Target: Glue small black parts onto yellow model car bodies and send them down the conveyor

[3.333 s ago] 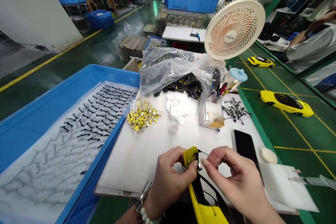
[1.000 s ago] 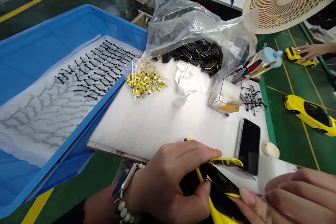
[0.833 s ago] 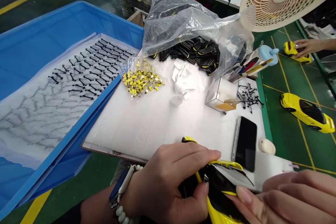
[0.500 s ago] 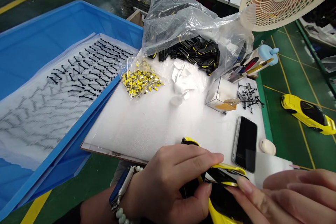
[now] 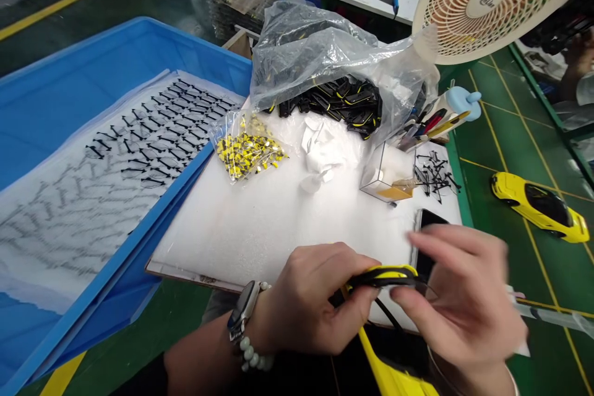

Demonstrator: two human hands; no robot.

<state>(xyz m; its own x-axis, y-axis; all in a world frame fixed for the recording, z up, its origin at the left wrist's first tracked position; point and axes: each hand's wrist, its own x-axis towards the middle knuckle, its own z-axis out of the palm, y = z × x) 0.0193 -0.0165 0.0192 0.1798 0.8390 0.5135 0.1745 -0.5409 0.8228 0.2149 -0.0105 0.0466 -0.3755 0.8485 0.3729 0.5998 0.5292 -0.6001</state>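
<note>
Pinched between the thumb and fingers of my left hand [image 5: 320, 297] is a small black-and-yellow toy car door [image 5: 387, 275], held edge-on. My right hand [image 5: 464, 291], blurred by motion, is just right of that piece, its thumb near the piece's end and its forefinger stretched apart. A thin dark wire shows by the right thumb; whether the hand touches it is unclear. Below both hands lies a yellow toy car body [image 5: 394, 377] with a black top, partly hidden by them and cut off by the frame's lower edge.
A clear bag [image 5: 320, 43] of black-and-yellow parts and a small bag [image 5: 250, 151] of yellow parts lie on the white table [image 5: 260, 229]. Left is a blue bin [image 5: 185, 37] with rows of black parts. A phone [image 5: 424, 223], acrylic box [image 5: 387, 176], fan [image 5: 492, 0] and yellow car [image 5: 541, 207] are right.
The door has lifted off the car body and turned edge-on in my left hand. My right hand has moved up and left, its forefinger and thumb spreading apart. The view has shifted slightly.
</note>
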